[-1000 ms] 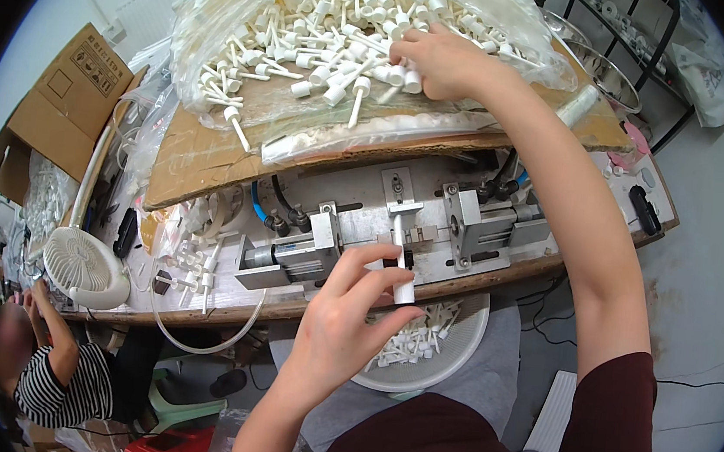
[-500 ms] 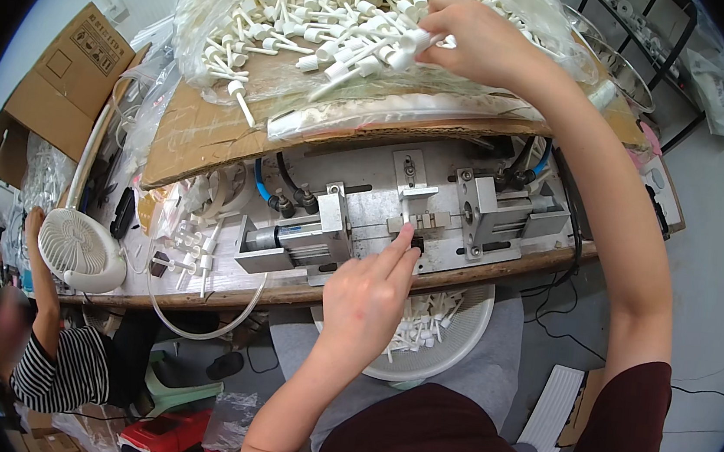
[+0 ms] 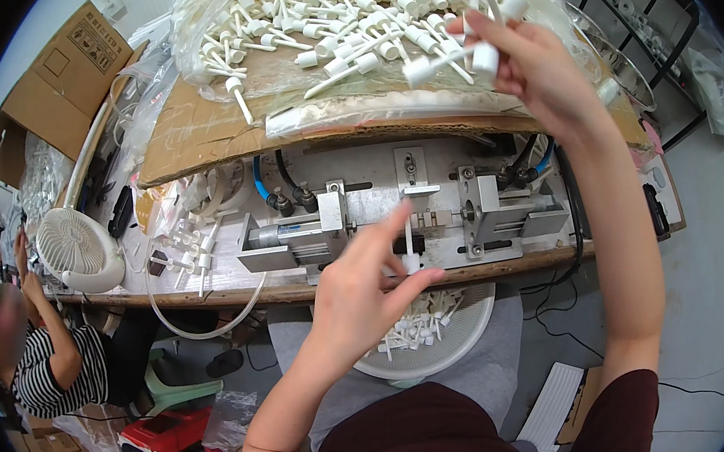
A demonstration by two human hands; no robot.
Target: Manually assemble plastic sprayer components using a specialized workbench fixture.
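My left hand (image 3: 356, 286) is at the front of the metal fixture, thumb and forefinger spread apart. Beside these fingers a white plastic stick with a cylindrical cap (image 3: 412, 262) sits at the fixture's middle, cap toward me; I see no firm grip on it. Above the heap, my right hand (image 3: 538, 73) is closed on several white capped sticks (image 3: 485, 58), their caps poking out between and beyond the fingers, somewhat blurred. Below it, a large heap of similar capped sticks (image 3: 345, 41) lies on plastic film over cardboard.
Two metal air-cylinder clamps (image 3: 299, 242) (image 3: 503, 213) flank the fixture. A white mesh basket (image 3: 477, 346) holding white pieces rests at my lap. To the left are a small white fan (image 3: 81, 249), a cardboard box (image 3: 67, 80) and a co-worker in a striped top (image 3: 69, 372).
My right hand has lifted off the heap and moved right, bringing capped sticks along. My left fingers have spread and shifted from the fixture's middle, exposing the capped stick there.
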